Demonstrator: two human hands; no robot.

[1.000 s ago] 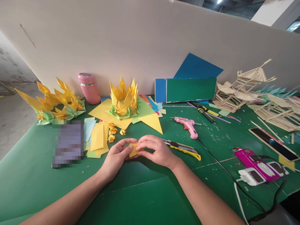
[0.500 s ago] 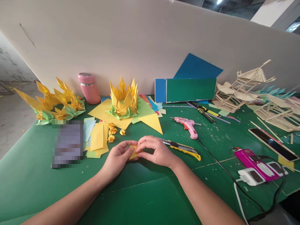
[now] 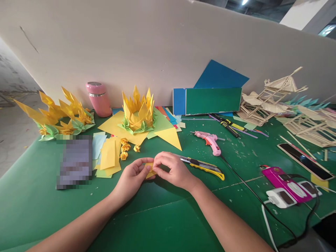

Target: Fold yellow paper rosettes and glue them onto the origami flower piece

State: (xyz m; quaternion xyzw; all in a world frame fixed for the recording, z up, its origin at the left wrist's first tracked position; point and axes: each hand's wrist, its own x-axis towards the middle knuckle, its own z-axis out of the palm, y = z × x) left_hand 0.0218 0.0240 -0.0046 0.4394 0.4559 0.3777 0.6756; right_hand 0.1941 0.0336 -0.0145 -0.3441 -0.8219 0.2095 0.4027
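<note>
A small folded piece of yellow paper (image 3: 150, 174) is pinched between both hands above the green table. My left hand (image 3: 133, 175) grips its left side, thumb on top and fingers behind. My right hand (image 3: 172, 169) pinches the right edge with thumb and fingertips, which hide part of the paper. Just beyond my left hand sit several small folded yellow paper flowers (image 3: 124, 155). Left of them lies a stack of yellow paper pieces (image 3: 108, 154). A yellow utility knife (image 3: 206, 166) rests right beside my right hand.
Behind stand a yellow paper crown (image 3: 138, 113) and another crown (image 3: 65, 115), near a pink flask (image 3: 99, 99). To the right are a pink glue gun (image 3: 210, 140) with its cord, a phone (image 3: 304, 159), a magenta power strip (image 3: 287, 183) and wooden stick models (image 3: 265, 101).
Both hands stay in nearly the same place on the yellow paper. My right fingertips have shifted slightly along its edge, and the left fingers have curled lower behind it.
</note>
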